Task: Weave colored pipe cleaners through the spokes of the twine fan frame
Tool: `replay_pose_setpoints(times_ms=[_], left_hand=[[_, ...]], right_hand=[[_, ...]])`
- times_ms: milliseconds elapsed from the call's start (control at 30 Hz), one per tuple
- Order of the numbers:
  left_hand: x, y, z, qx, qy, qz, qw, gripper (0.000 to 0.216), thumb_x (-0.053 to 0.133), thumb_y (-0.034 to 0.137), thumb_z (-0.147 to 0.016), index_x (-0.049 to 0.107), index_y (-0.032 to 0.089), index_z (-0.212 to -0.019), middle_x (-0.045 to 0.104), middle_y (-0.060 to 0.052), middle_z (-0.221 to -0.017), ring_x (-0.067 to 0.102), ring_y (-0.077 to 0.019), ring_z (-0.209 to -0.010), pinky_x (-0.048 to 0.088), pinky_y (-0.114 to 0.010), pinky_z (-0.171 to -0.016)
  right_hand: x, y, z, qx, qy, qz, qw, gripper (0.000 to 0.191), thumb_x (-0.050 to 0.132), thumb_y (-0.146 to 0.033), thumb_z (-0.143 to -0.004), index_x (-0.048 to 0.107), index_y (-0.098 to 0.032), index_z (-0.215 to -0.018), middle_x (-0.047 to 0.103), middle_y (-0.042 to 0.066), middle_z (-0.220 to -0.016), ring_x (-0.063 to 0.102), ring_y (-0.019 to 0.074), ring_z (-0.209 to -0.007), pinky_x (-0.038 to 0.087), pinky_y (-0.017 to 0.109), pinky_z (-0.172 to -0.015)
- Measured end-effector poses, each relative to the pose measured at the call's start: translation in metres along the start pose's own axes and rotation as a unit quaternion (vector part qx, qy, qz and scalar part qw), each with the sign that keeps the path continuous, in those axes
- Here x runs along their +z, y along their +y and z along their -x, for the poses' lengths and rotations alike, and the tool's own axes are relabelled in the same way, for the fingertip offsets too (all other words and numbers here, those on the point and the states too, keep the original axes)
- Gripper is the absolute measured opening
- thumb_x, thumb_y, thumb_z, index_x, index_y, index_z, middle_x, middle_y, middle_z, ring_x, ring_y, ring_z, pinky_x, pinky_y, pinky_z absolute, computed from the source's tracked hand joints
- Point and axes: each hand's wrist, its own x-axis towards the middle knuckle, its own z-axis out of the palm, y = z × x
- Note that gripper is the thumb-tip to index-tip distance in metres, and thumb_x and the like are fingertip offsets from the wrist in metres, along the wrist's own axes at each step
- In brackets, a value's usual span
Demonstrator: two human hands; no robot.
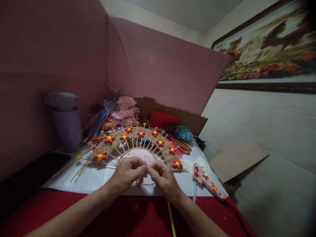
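My left hand (128, 174) and my right hand (165, 179) meet at the fingertips in front of me, both pinched closed. Whatever lies between the fingers is too small or hidden to make out. Just behind them stands a fan-shaped craft piece (145, 132), a woven twine arch on thin sticks, decorated with red and orange flowers with yellow centres. At its base sits a white half-round with pink dots (140, 154), partly covered by my hands. A narrow yellow strip (171, 219) runs down below my right wrist; I cannot tell whether it is held.
A flower-patterned glue gun (207, 182) with a black cord lies right on white paper (98, 181) over a red cloth (118, 217). A purple tumbler (66, 125) stands left. Behind are pipe cleaners (106, 112), a blue yarn ball (183, 133) and scissors-like tools (182, 146).
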Motion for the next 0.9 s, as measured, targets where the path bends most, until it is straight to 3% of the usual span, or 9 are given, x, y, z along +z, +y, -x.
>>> replay_pose_setpoints(times_ms=[167, 367, 667, 900], left_hand=[[0.005, -0.01, 0.001, 0.017, 0.02, 0.008, 1.0, 0.023, 0.058, 0.034, -0.074, 0.052, 0.015, -0.064, 0.051, 0.005, -0.049, 0.045, -0.0075, -0.038, 0.041, -0.02, -0.037], [0.01, -0.012, 0.005, 0.075, 0.079, -0.118, 0.987, 0.018, 0.052, 0.029, -0.079, 0.058, 0.015, -0.07, 0.051, 0.004, -0.053, 0.045, -0.0076, -0.044, 0.037, -0.017, -0.042], [-0.002, -0.002, 0.001, 0.066, -0.004, -0.181, 0.981, 0.019, 0.055, 0.028, -0.076, 0.06, 0.014, -0.064, 0.053, 0.002, -0.052, 0.046, -0.0076, -0.043, 0.036, -0.015, -0.037], [0.0, 0.003, 0.002, 0.023, 0.006, -0.079, 0.997, 0.024, 0.056, 0.035, -0.076, 0.056, 0.014, -0.067, 0.049, 0.004, -0.05, 0.045, -0.0074, -0.039, 0.04, -0.019, -0.036]], right_hand=[[0.003, 0.008, -0.001, 0.03, 0.038, -0.014, 0.999, 0.028, 0.057, -0.039, -0.08, 0.051, -0.016, -0.064, 0.04, -0.005, -0.055, 0.033, 0.0083, -0.05, 0.027, 0.022, -0.048], [0.007, 0.006, 0.001, -0.001, 0.08, 0.088, 0.993, 0.023, 0.052, -0.031, -0.082, 0.05, -0.016, -0.064, 0.044, -0.003, -0.06, 0.039, 0.0097, -0.057, 0.033, 0.022, -0.054], [-0.007, -0.008, 0.002, -0.012, 0.032, 0.168, 0.985, 0.015, 0.051, -0.02, -0.079, 0.05, -0.017, -0.065, 0.042, -0.005, -0.054, 0.033, 0.0082, -0.049, 0.027, 0.021, -0.046], [-0.007, -0.011, 0.002, -0.024, 0.018, 0.161, 0.987, 0.016, 0.048, -0.022, -0.083, 0.058, -0.016, -0.073, 0.048, -0.003, -0.059, 0.036, 0.0091, -0.051, 0.03, 0.022, -0.05]])
